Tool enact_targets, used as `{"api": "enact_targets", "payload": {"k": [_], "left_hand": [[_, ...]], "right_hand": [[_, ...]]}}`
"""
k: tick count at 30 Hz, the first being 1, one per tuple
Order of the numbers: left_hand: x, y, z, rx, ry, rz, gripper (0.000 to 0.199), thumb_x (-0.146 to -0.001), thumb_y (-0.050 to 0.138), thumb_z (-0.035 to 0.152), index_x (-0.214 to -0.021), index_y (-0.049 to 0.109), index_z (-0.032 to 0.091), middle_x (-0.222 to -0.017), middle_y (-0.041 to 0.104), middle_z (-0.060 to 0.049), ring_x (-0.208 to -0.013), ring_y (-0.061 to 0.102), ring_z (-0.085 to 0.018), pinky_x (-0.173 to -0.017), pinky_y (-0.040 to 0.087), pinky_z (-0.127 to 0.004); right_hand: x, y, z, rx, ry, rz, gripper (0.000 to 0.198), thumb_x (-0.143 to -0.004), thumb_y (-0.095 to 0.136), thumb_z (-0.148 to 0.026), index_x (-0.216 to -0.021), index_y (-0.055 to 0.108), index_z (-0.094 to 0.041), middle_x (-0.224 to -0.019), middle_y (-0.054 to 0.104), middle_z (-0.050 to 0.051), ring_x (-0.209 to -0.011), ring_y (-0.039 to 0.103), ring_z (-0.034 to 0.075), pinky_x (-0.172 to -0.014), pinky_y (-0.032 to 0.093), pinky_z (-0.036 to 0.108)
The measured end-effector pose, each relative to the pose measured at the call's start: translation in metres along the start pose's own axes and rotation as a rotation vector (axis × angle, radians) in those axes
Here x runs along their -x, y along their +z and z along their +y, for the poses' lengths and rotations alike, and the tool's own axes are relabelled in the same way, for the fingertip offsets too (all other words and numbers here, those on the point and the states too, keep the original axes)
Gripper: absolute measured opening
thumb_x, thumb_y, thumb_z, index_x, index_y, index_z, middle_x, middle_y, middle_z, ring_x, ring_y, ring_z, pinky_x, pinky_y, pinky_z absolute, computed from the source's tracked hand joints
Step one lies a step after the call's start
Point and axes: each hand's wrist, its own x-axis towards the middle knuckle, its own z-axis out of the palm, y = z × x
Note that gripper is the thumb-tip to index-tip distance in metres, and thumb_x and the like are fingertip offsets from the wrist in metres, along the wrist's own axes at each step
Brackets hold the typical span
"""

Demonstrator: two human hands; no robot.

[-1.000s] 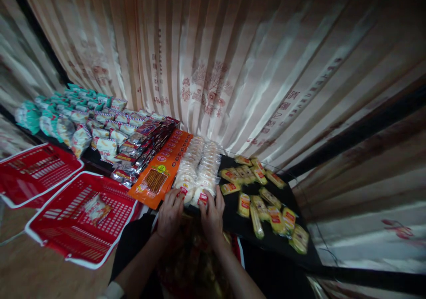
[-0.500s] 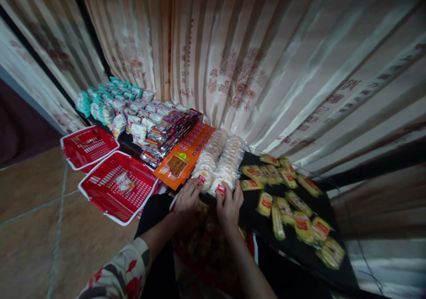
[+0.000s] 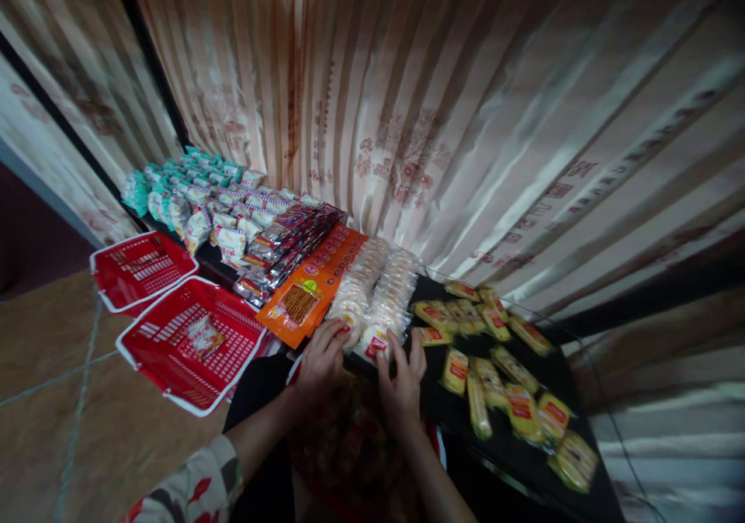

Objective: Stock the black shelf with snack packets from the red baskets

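Two rows of clear-wrapped white rice crackers lie side by side on the dark table, the left row [image 3: 359,275] beside the right row [image 3: 393,282]. My left hand [image 3: 321,356] rests its fingertips on the front packet of the left row, fingers stretched forward and not wrapped round it. At the front of the right row, my right hand [image 3: 403,379] touches the nearest packet with its thumb and forefinger, the other fingers spread. Part of each front packet is covered by my fingers. An orange snack bag [image 3: 311,282] with sticks pictured on it lies left of the crackers.
Yellow snack packets [image 3: 525,413] lie scattered on the black tabletop [image 3: 459,434] to the right. Dark foil packs [image 3: 279,251] and white-and-green bags [image 3: 233,244] fill the left. Red baskets stand beside it; the nearer basket [image 3: 238,337] holds one packet. Curtains [image 3: 407,81] hang behind.
The view has shifted slightly, so the table and baskets sit lower and further left. Both hands stay at the front of the cracker rows; the right fingers are a little more spread.
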Motion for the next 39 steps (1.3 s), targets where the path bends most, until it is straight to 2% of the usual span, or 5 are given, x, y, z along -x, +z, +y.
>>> {"api": "enact_targets", "payload": {"k": [8,16,29,33,39], "left_hand": [[-0.038,-0.003,-0.007,0.102,-0.05,0.068,0.031,-0.082,0.04,0.005,-0.103,0.058,0.018,-0.116,0.059,-0.01,-0.115,0.051,-0.021,-0.096,0.046,-0.043],[-0.045,0.013,0.007,0.211,-0.045,0.016,0.025,-0.086,0.042,0.013,-0.105,0.058,0.018,-0.114,0.061,-0.011,-0.112,0.052,-0.021,-0.097,0.046,-0.044],[-0.044,-0.013,0.009,0.217,-0.138,-0.001,0.027,-0.085,0.039,0.012,-0.103,0.058,0.019,-0.111,0.062,-0.01,-0.111,0.054,-0.02,-0.097,0.046,-0.042],[-0.067,-0.005,-0.004,0.176,-0.187,-0.106,0.03,-0.081,0.041,0.008,-0.101,0.062,0.018,-0.113,0.06,-0.009,-0.108,0.055,-0.019,-0.093,0.049,-0.036],[-0.139,0.016,-0.033,0.053,-0.213,-0.227,0.033,-0.077,0.044,0.006,-0.1,0.065,0.016,-0.115,0.059,-0.008,-0.106,0.056,-0.019,-0.094,0.048,-0.034]], "right_hand": [[-0.035,-0.022,0.014,-0.023,-0.004,0.014,0.041,-0.089,0.04,-0.044,-0.118,0.054,-0.018,-0.148,0.024,0.015,-0.133,0.027,0.031,-0.102,0.03,0.054],[-0.033,-0.02,0.025,-0.014,-0.019,-0.018,0.042,-0.089,0.039,-0.045,-0.114,0.057,-0.016,-0.145,0.029,0.016,-0.132,0.03,0.032,-0.101,0.03,0.054],[-0.027,-0.023,0.024,-0.057,-0.026,-0.011,0.038,-0.088,0.041,-0.044,-0.108,0.06,-0.018,-0.143,0.034,0.015,-0.129,0.035,0.031,-0.101,0.033,0.053],[-0.056,-0.028,0.03,-0.022,-0.064,-0.017,0.036,-0.088,0.041,-0.04,-0.109,0.059,-0.019,-0.141,0.037,0.014,-0.129,0.035,0.029,-0.102,0.033,0.052],[-0.134,-0.02,0.065,0.024,-0.184,-0.038,0.031,-0.084,0.042,-0.033,-0.101,0.064,-0.018,-0.126,0.055,0.013,-0.117,0.05,0.026,-0.097,0.041,0.05]]}}
